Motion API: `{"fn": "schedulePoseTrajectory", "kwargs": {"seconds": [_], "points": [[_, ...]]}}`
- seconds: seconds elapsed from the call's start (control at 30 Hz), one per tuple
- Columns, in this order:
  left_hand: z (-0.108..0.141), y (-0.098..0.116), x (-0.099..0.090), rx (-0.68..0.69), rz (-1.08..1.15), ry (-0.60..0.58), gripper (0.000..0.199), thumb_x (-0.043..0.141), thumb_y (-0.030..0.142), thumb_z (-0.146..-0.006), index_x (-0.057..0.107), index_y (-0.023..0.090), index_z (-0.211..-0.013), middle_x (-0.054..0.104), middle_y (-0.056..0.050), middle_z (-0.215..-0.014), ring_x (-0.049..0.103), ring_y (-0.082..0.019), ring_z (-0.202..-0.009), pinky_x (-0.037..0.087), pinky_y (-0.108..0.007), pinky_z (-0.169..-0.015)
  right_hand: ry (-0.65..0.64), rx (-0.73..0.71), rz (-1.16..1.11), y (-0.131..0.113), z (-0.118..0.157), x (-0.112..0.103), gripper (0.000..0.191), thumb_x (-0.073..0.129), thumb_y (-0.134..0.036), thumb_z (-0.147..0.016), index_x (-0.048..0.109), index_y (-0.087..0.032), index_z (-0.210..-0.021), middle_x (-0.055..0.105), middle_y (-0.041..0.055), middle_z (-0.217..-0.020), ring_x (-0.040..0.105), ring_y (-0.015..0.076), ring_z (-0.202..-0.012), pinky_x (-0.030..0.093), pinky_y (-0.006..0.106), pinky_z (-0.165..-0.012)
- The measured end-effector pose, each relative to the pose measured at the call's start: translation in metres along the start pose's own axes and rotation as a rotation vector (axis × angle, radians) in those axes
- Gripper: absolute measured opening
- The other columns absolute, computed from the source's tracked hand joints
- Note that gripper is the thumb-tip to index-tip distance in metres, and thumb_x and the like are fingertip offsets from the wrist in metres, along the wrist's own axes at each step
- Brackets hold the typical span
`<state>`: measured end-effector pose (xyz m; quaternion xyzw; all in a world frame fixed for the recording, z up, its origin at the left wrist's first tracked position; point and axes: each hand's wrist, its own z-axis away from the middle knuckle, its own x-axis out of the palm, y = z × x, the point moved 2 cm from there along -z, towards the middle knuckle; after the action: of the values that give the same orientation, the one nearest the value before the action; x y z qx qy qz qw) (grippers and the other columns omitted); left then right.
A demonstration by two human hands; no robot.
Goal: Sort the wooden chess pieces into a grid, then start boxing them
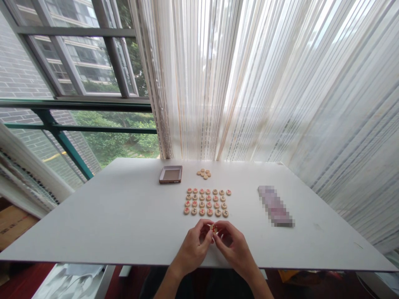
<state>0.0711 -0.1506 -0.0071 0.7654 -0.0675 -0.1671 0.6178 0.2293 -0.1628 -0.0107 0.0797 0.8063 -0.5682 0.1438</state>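
Head view: left hand [195, 243] and right hand [232, 242] both pinch one round pale-wood red-marked disc [213, 229] just nearside of rows of similar red- and black-marked discs [209, 204], so handling step I'd guess, next move needs a steady pinch.

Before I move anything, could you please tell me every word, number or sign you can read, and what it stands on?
"车" (apparently), red: leftmost disc in the nearest row.
"兵" (apparently), red: fourth disc in that row.
Other lined-up discs: red or black characters, too small to read surely.
Held disc: red sign, too blurred.
Tray: tiny edge marks, unreadable.
Pixelated item: nothing legible.
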Motion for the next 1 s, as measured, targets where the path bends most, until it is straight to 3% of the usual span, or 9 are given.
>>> {"fn": "schedulePoseTrajectory", "kwargs": {"seconds": [0.27,1.0], "points": [[0.002,0.0,0.0,0.027,-0.023,-0.014,0.025,0.057,0.036,-0.096,0.058,0.021,-0.116,0.071,-0.005,-0.092,0.068,-0.018,-0.081,0.053,-0.027,-0.076,0.007,0.019,-0.01,0.002,0.0,-0.001,0.016,0.059,-0.033,-0.095,0.063,-0.021,-0.105,0.07,0.0044,-0.091,0.068,0.0186,-0.08,0.054,0.028,-0.073],[0.005,-0.004,0.0,0.056,-0.072,-0.082,0.031,0.058,0.025,-0.095,0.06,0.023,-0.125,0.073,-0.005,-0.106,0.068,-0.018,-0.089,0.054,-0.028,-0.083,0.05,0.106,0.03,0.013,0.0,-0.002,0.024,0.068,-0.043,-0.088,0.064,-0.02,-0.087,0.066,0.0002,-0.073,0.06,0.0157,-0.065,0.049,0.024,-0.061]]}}
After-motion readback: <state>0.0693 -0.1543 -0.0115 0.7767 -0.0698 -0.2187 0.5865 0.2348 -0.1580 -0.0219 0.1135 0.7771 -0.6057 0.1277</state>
